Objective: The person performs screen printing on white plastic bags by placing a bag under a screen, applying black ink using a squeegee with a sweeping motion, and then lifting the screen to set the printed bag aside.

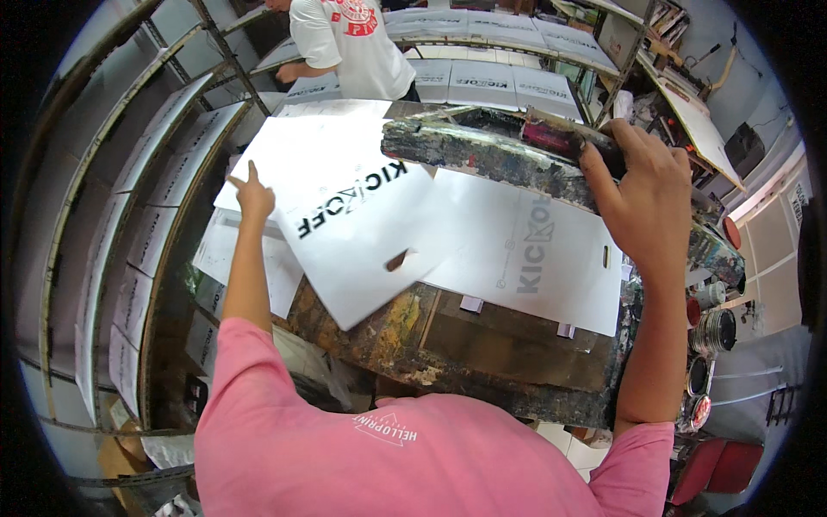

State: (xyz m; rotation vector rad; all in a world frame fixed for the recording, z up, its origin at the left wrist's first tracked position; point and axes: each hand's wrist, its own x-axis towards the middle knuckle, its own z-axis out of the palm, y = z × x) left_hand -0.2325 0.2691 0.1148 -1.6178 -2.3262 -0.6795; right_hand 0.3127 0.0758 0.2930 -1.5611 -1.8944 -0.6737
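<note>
My left hand [254,198] pinches the far left edge of a white flat bag [345,224] with black lettering and a cut-out handle slot; the bag lies askew over the bench's left side. My right hand [642,189] grips the top bar of a paint-crusted screen frame [482,155], held tilted up above the bench. A dark tool with red ink [551,136] rests on the frame by my fingers. Under the raised frame lies a second white bag [525,250] bearing a faint grey print.
The paint-stained wooden bench [431,336] fills the middle. Metal drying racks [129,215] holding several white printed bags curve along the left and back. A person in a white shirt [345,43] stands at the far racks. Ink cans [715,327] sit at right.
</note>
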